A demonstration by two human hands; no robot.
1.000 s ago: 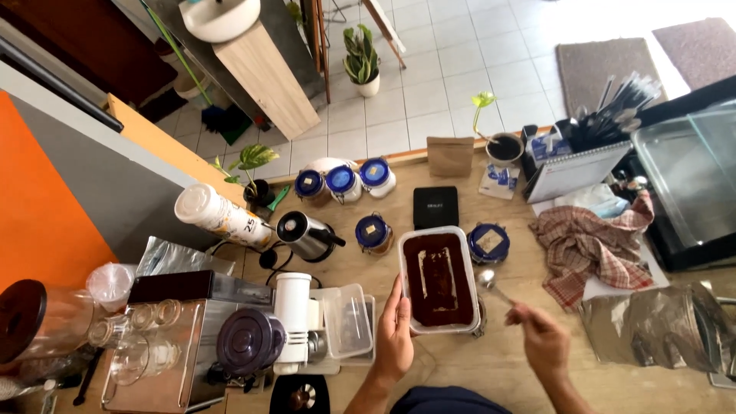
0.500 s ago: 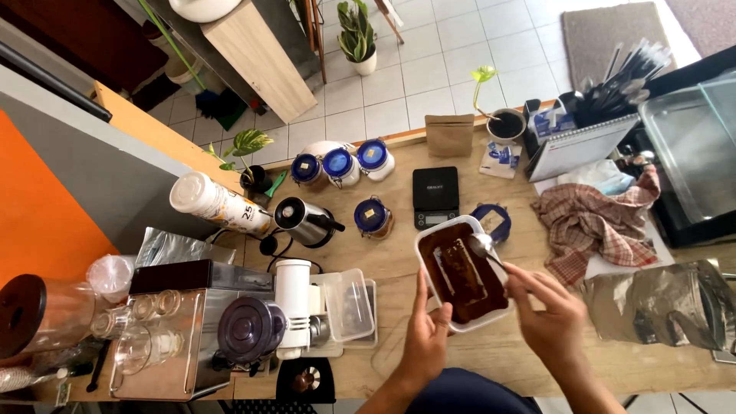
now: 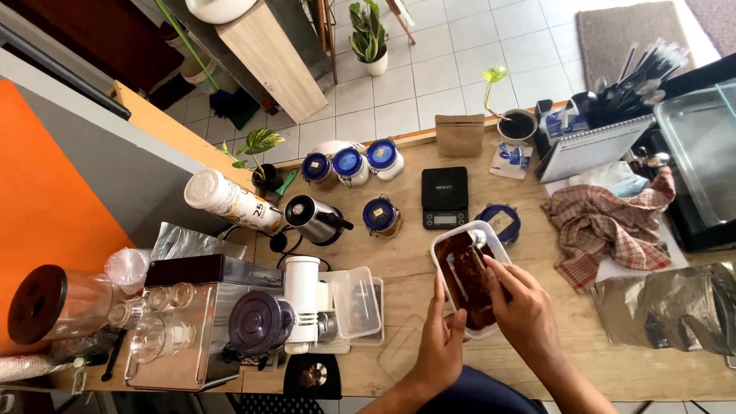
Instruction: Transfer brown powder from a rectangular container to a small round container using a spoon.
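Note:
A white rectangular container (image 3: 458,237) full of dark brown paste (image 3: 462,277) lies on the wooden counter (image 3: 399,253) in front of me. My left hand (image 3: 442,341) grips its left wall, thumb along the rim. My right hand (image 3: 524,307) reaches over the right rim and holds a metal spoon (image 3: 478,257), whose tip is down in the paste. The spoon is mostly hidden under my fingers.
Behind the container are a black scale (image 3: 445,198), a blue lid (image 3: 502,222), several blue-lidded jars (image 3: 351,163) and a steel kettle (image 3: 314,219). A checkered cloth (image 3: 612,222) and foil bag (image 3: 665,308) lie to the right. A clear lid (image 3: 358,302) and grinder (image 3: 302,297) are left.
My right hand has come in from the right of the container with the spoon and now works it in the paste. My left hand stays on the container's left side.

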